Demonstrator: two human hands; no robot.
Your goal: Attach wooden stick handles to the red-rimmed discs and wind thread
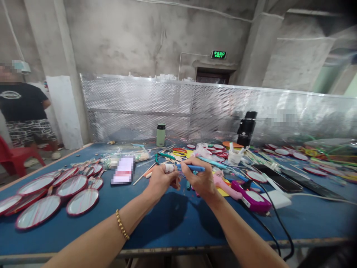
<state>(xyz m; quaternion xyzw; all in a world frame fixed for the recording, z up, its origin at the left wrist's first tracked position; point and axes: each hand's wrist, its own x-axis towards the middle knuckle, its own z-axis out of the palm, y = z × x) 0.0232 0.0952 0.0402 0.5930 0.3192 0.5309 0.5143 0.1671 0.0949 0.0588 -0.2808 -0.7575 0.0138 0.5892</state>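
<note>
Matt blue table (173, 223), seemingly felt; perforated metal screen (139, 108).

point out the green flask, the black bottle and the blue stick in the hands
green flask (160, 135), head view, middle of its body
black bottle (246, 128), head view, middle of its body
blue stick (195, 168), head view, bare part past the right hand's (201, 181) fingers

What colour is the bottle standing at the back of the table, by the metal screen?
The bottle is pale green with a darker cap, seen in the head view.
</note>
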